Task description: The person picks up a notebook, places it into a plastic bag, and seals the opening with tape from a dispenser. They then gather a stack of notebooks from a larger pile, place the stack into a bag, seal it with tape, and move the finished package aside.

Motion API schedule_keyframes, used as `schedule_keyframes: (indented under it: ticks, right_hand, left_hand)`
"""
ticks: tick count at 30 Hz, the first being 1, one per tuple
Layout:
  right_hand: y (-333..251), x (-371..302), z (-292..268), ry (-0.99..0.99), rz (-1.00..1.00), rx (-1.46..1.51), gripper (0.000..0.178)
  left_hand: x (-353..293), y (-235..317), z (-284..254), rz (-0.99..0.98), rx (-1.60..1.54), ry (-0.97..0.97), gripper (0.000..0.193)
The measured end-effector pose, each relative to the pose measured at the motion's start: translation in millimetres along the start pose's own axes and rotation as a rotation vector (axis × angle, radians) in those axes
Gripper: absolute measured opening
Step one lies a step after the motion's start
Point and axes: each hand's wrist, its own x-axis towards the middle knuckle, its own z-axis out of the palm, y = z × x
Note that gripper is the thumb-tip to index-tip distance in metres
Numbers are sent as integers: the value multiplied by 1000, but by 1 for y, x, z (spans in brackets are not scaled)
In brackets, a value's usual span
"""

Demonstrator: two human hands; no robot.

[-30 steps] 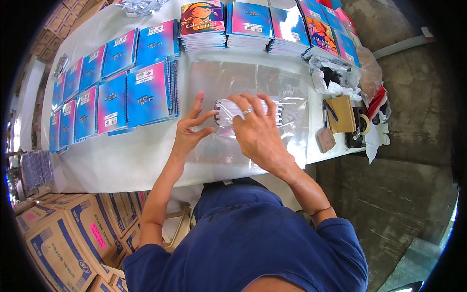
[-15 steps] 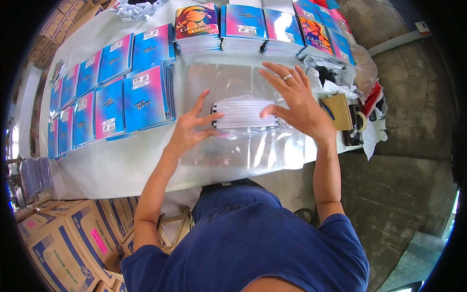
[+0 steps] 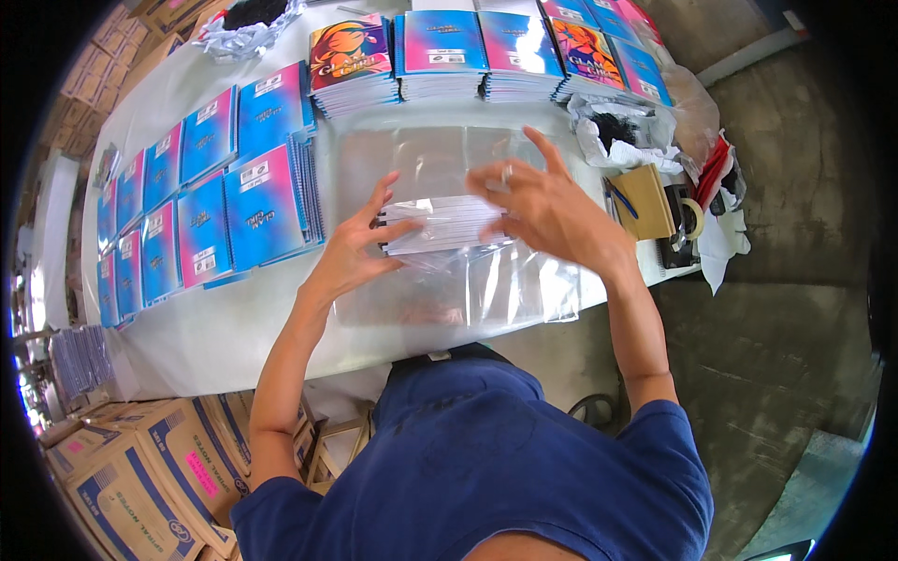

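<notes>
Between the left hand [image 3: 351,251], fingers spread, and right hand [image 3: 566,217], grip too blurred to tell, lay stacked spiral notebooks [image 3: 444,229]; crumpled white paper [image 3: 653,127] cradled black material [image 3: 615,130].

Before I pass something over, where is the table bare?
Best: white table along the near edge, between the left notebook rows and left forearm. Smaller patch: beyond those rows, short of the crumpled wrapping. Crowded: the middle, with a stack on clear plastic; the right end, with tan pad and tape roll.
</notes>
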Motion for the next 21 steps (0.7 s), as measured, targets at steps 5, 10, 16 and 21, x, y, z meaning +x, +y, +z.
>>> schedule_keyframes:
  ticks: [5,10,16,21]
  right_hand:
    - [69,-22,-2,364,290,511,42]
    - [62,-85,87,314,209,990,54]
    - [12,-55,121,221,263,991,73]
    - [9,-48,113,274,236,927,63]
  left_hand:
    - [0,-2,2,40,28,53,61]
    - [1,-9,15,66,-28,119,57]
    - [-3,-1,14,-47,-116,152,67]
    - [1,12,9,-99,-27,131,67]
